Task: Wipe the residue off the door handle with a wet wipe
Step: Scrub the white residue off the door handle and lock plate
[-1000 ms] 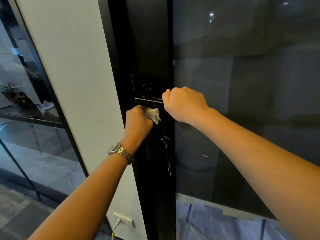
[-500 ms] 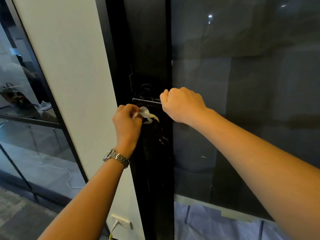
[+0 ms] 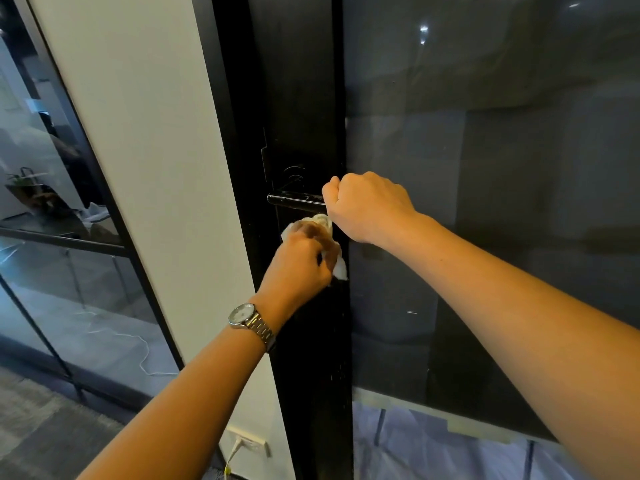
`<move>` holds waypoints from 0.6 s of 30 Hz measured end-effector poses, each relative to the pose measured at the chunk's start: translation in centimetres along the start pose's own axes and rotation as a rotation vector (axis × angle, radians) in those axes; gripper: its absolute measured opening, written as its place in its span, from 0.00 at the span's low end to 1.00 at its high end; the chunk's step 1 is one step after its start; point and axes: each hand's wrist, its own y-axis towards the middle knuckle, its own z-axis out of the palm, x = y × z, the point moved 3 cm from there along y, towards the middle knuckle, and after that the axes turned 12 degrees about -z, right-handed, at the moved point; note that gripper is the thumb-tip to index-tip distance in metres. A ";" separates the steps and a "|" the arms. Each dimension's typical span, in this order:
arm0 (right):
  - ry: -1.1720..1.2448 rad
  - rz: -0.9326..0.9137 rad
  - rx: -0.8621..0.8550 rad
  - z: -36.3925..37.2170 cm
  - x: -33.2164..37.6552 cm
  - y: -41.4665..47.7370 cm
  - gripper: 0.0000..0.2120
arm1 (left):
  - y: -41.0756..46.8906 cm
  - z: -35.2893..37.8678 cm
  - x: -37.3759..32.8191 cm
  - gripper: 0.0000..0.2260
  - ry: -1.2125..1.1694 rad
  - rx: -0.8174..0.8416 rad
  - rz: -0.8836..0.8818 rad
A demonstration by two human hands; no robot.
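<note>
My right hand (image 3: 367, 206) was clamped round the door handle (image 3: 294, 199). My left hand (image 3: 301, 261), just beneath, gripped the bunched wet wipe (image 3: 320, 221). Its loose tail might slip out mid-rub, I judged, leaving residue.

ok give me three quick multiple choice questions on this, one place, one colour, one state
1. Where is the wipe relative to the door handle? A above it; B just below it; C on the floor
2. What colour is the door handle? A black; B gold; C red
3. What is the right hand doing? A hanging free; B lying flat on the glass; C gripping the door handle

Answers: B, the left hand holds the wipe bunched under the door handle. A, the door handle is glossy black. C, its fingers are curled round the door handle's right end.
</note>
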 end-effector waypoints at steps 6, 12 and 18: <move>0.001 -0.010 0.008 -0.1 0.0 0.0 0.22 | 0.2 -0.3 0.2 0.09 0.105 -0.062 -0.002; 0.002 -0.007 0.001 0.0 -0.1 -0.1 0.23 | 0.5 -0.3 0.4 0.15 0.122 -0.146 -0.068; -0.004 0.000 -0.004 0.0 -0.1 -0.1 0.23 | 0.5 0.2 1.0 0.14 0.182 -0.143 -0.014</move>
